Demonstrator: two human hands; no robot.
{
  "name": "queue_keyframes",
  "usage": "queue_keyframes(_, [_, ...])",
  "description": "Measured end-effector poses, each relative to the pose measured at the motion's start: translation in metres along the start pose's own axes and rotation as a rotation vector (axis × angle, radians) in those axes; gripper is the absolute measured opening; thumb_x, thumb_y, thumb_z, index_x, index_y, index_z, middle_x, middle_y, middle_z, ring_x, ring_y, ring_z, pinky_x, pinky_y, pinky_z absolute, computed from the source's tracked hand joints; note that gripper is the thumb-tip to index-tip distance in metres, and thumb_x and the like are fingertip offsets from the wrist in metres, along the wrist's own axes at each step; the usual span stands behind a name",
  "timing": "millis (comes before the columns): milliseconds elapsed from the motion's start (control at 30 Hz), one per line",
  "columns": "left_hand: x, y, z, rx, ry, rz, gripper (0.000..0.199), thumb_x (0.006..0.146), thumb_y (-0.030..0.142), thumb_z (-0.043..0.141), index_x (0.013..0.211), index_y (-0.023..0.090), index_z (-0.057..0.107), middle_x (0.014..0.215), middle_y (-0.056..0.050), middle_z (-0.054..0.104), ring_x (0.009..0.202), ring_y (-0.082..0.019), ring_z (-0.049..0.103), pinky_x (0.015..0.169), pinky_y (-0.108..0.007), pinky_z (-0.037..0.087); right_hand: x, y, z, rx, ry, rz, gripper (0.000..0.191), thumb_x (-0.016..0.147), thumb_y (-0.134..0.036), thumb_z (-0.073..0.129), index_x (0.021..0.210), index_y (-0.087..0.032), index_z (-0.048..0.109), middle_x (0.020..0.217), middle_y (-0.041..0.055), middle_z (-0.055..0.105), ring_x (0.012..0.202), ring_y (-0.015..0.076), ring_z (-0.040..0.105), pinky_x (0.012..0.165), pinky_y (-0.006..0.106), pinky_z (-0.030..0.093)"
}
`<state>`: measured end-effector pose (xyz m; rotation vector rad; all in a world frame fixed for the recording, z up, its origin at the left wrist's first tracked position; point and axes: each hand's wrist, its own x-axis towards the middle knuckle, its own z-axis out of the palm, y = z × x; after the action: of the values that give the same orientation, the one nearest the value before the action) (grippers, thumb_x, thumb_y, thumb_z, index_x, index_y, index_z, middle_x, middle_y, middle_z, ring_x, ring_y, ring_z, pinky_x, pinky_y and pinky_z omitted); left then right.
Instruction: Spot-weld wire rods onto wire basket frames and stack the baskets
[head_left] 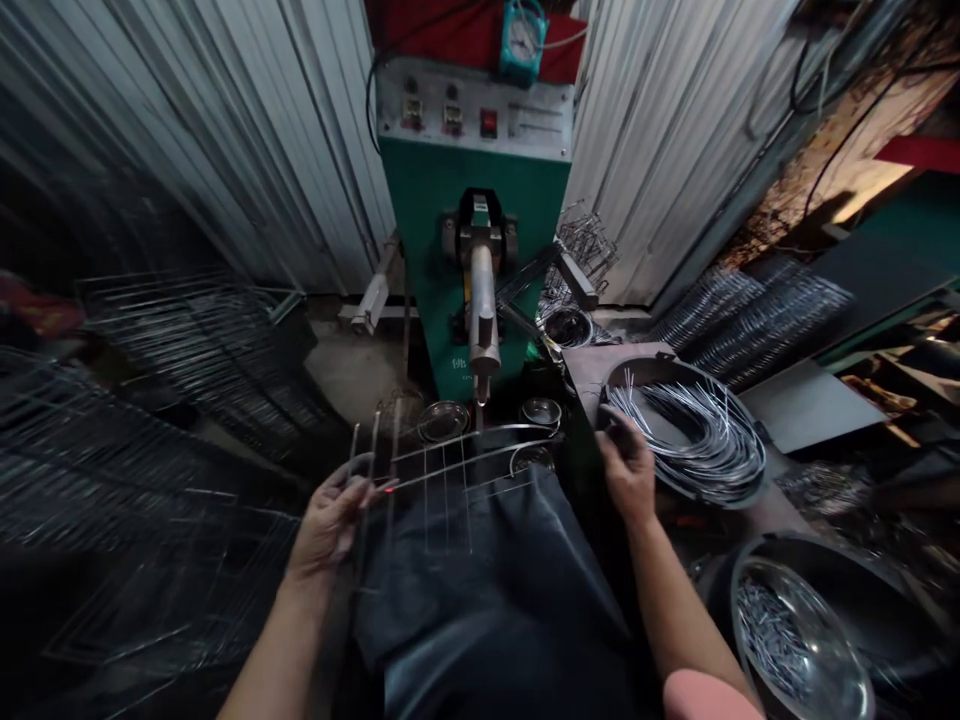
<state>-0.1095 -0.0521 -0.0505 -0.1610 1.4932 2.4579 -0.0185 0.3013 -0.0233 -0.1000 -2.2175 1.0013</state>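
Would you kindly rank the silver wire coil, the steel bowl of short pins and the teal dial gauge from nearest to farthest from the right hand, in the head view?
From the right hand:
1. Coil of thin silver wires, just to its right, in a black round pan.
2. Round steel bowl of short pins, lower right.
3. Teal dial gauge, far ahead, above the green machine.

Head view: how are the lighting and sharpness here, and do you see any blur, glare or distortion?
In the head view, the light is dim and the left side falls into deep shadow; the dark stacked wire racks there look smeared, the curved white corrugated metal wall shows wide-lens bending, the thin steel wire frame by the left hand stays fairly clear, and the round steel dish shows glare.
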Motion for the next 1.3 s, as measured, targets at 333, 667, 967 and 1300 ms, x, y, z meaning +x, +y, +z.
queue_keyframes(333, [-0.066, -0.044, 0.008, -0.357, 0.051, -0.566, 0.020, 0.085, 0.020, 0.045, 0.078, 0.012, 0.062, 0.048, 0.005, 0.035, 0.042, -0.009, 0.040, 0.074, -0.043, 0.057, -0.122, -0.003, 0.005, 0.018, -0.736, -0.123, 0.045, 0.082, -0.031, 0.057, 0.127, -0.025, 0.052, 0.136, 0.0096, 0.046, 0.134, 0.0249, 0.028, 0.105, 0.046, 0.030])
queue_keyframes(667, [-0.069, -0.077, -0.009, -0.356, -0.061, -0.726, 0.060, 0.091, 0.047, 0.025, 0.105, -0.002, 0.057, 0.070, -0.017, 0.065, 0.072, -0.027, 0.066, 0.068, -0.040, 0.055, -0.148, -0.039, 0.006, 0.230, -0.756, 0.024, 0.044, 0.092, -0.049, 0.032, 0.089, -0.015, 0.061, 0.074, 0.0047, 0.062, 0.066, 0.0137, 0.055, 0.064, 0.025, 0.043])
queue_keyframes(967, [-0.078, -0.057, -0.008, 0.385, 0.128, -0.255, 0.056, 0.080, 0.061, 0.044, 0.088, 0.008, 0.062, 0.070, -0.013, 0.066, 0.065, -0.023, 0.064, 0.066, -0.036, 0.050, -0.110, -0.060, 0.053, 0.232, -0.376, 0.258, 0.038, 0.088, -0.049, 0.036, 0.067, -0.019, 0.047, 0.057, -0.0021, 0.042, 0.054, 0.0113, 0.042, 0.053, 0.023, 0.034])
queue_keyframes(1300, [-0.089, -0.064, 0.061, 0.653, 0.152, 0.412, 0.038, 0.068, 0.042, 0.068, 0.095, 0.019, 0.053, 0.083, -0.003, 0.060, 0.075, -0.016, 0.060, 0.071, -0.029, 0.048, -0.094, -0.077, 0.084, 0.403, -0.483, 0.329, 0.035, 0.086, -0.047, 0.040, 0.069, -0.019, 0.052, 0.061, -0.0009, 0.050, 0.059, 0.0127, 0.047, 0.057, 0.023, 0.038])
